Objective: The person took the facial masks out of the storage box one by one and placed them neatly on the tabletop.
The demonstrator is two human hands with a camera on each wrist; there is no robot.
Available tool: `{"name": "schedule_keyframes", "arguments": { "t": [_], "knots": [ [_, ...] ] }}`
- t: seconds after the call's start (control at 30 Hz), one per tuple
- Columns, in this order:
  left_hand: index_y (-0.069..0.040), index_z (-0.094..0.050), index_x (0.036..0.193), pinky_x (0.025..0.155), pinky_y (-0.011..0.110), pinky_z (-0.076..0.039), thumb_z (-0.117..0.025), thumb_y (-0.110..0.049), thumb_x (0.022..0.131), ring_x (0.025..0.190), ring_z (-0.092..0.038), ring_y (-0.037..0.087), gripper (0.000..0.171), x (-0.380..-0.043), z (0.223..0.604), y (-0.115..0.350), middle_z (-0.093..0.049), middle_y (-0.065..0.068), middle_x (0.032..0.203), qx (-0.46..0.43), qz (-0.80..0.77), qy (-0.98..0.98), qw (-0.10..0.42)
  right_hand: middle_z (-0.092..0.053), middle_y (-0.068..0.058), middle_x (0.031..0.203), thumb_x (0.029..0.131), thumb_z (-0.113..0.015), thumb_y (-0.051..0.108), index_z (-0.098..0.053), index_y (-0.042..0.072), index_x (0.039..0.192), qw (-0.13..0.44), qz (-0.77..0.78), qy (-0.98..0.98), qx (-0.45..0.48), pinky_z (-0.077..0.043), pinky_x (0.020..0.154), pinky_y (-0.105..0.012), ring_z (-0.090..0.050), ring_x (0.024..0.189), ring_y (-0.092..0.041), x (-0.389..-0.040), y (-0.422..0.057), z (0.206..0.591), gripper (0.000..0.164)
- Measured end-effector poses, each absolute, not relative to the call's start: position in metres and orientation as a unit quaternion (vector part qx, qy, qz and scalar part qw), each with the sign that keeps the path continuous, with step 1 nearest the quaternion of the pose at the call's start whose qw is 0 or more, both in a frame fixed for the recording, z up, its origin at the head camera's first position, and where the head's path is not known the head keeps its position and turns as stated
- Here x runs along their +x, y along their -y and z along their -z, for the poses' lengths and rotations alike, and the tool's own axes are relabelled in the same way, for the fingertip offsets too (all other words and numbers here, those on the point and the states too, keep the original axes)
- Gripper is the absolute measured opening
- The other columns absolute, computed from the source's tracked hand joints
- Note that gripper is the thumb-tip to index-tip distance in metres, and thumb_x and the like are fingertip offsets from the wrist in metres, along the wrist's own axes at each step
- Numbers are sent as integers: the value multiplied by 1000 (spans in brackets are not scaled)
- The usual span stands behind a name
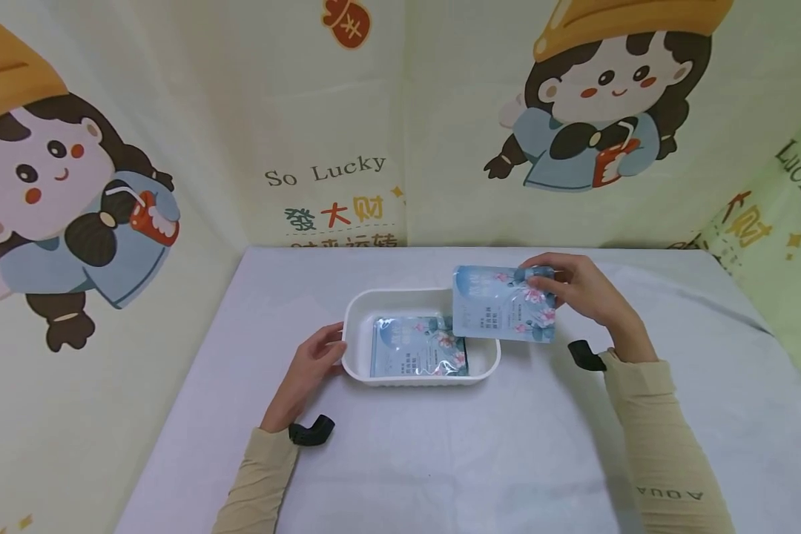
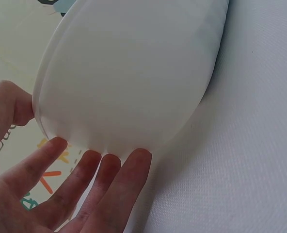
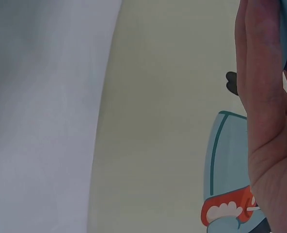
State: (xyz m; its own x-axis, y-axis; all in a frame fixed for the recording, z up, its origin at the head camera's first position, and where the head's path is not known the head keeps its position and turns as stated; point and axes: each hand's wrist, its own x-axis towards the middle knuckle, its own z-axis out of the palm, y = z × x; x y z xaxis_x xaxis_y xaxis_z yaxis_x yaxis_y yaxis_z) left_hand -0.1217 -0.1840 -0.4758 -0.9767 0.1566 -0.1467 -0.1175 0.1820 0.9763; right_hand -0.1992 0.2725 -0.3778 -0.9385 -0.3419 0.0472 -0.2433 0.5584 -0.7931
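Note:
In the head view a white plastic tray (image 1: 422, 381) sits on the table with a light blue flowered sachet (image 1: 417, 347) lying flat in it. My left hand (image 1: 312, 365) is at the tray's left end. The left wrist view shows its fingertips (image 2: 139, 155) against the outer wall and the thumb at the rim. Over the tray's right side, my right hand (image 1: 581, 288) pinches a second, matching sachet (image 1: 500, 304) by its right upper edge, overlapping the tray in this view. In the right wrist view only a sliver of that sachet shows behind the fingers (image 3: 264, 58).
A white cloth (image 1: 434, 460) covers the table. Behind it hangs a pale curtain (image 1: 454, 215) printed with cartoon figures and lettering. Dark curved pieces (image 1: 312, 430) sit at both wrists.

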Motion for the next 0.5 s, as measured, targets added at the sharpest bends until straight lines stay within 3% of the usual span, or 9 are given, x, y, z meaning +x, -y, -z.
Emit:
{"name": "schedule_keyframes", "arguments": {
  "t": [0.5],
  "knots": [
    [-15,-49,144,86,35,-59,-63,-30,98,119,-59,32,50,-122,476,185,-53,15,137,26,-641,-760,100,-66,-12,107,96,-67,17,-66,10,126,8,426,-893,-148,-59,58,-28,-62,73,-21,-195,-286,370,31]
  ]
}}
